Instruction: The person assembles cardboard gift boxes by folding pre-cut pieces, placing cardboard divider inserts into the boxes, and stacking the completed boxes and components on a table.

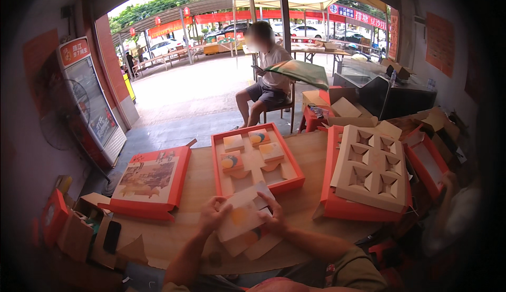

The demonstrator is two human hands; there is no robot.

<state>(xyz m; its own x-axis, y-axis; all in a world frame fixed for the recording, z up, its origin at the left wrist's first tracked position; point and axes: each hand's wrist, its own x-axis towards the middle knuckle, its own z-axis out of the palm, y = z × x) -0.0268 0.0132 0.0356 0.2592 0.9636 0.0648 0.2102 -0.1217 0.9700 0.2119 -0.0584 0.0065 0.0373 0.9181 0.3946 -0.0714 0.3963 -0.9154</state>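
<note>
The bench (311, 160) spans the foreground, with a large red box (350, 210) and a brown insert (363, 201) of six wells angled over it at the right, a shallow red tray (289, 183) at the middle, and a printed red box (147, 179) at the left. Above the near side of the bench, between the person and the tray, is the small pale carton (243, 215) in hand; its long axis slants from near left to far right, and its far end points toward the tray and overlaps the tray's near side in view, though I cannot tell whether they touch. The carton looks flat-faced and cream to peach, with a soft yellow-orange round patch, and more pale card with orange and dark blue print shows below it. Strips of wood show along both sides of the tray, the wider one at its right, and the near edge of the bench curves past below the forearms. In the tray, four small boxes (271, 152) stand in the far part, with shaped card wells nearer the person. The left hand (214, 215) has its fingers closed on the carton's left edge, and the right hand (274, 219) grips its right edge, thumb on top
</note>
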